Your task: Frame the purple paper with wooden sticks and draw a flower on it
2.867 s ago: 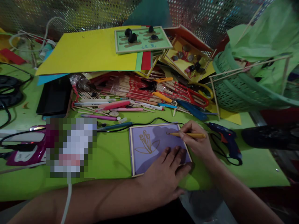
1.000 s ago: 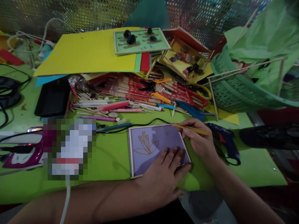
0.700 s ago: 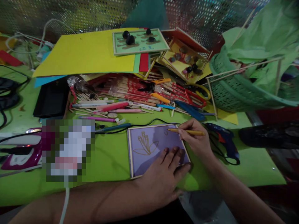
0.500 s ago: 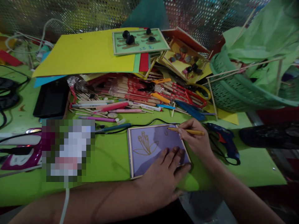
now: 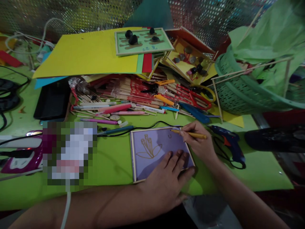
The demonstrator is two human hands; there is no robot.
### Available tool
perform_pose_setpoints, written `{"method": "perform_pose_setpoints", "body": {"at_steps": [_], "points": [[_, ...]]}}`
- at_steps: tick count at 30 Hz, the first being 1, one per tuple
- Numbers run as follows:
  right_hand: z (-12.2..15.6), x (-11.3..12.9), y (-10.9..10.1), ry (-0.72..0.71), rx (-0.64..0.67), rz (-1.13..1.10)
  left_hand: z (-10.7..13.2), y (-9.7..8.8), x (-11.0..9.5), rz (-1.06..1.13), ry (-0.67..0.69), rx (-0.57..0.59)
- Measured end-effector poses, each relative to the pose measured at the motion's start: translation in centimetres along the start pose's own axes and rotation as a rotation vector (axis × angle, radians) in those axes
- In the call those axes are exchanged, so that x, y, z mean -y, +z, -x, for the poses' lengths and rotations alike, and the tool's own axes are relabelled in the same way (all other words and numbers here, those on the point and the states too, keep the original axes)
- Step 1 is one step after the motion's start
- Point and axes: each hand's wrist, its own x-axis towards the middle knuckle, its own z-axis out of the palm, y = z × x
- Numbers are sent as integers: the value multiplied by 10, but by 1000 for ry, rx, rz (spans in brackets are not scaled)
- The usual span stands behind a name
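A purple card (image 5: 166, 143) edged with thin wooden sticks lies on the green table. Tulip-like flowers with two leaves are drawn on its left half in a brownish-gold line, and a small U-shaped mark stands near its top right. My left hand (image 5: 166, 178) rests flat across the card's lower right part, fingers spread. Between the fingertips of my right hand (image 5: 197, 140) is a gold pen (image 5: 194, 134), its tip at the card's upper right, just above the small mark. Whether the tip touches the card I cannot tell.
A blue glue gun (image 5: 228, 141) lies right of the card. Pens, scissors, wooden sticks (image 5: 126, 92) and coloured sheets (image 5: 90, 54) are heaped behind it. A green basket (image 5: 240, 89) stands at the back right. A blurred-out device (image 5: 71, 152) with a white cable is at left.
The pen and my right hand have shifted very slightly, the pen's back end a little to the left. My left hand keeps its place on the card.
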Motion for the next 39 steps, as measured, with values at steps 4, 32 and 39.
{"method": "perform_pose_setpoints", "body": {"at_steps": [4, 32, 39], "points": [[0, 1, 0, -12, 2, 9, -1, -1, 0, -5, -3, 8], [0, 5, -1, 38, 23, -28, -1, -1, 0, -5, 3, 18], [0, 1, -3, 37, 27, -15, 0, -3, 1, -8, 2, 25]]}}
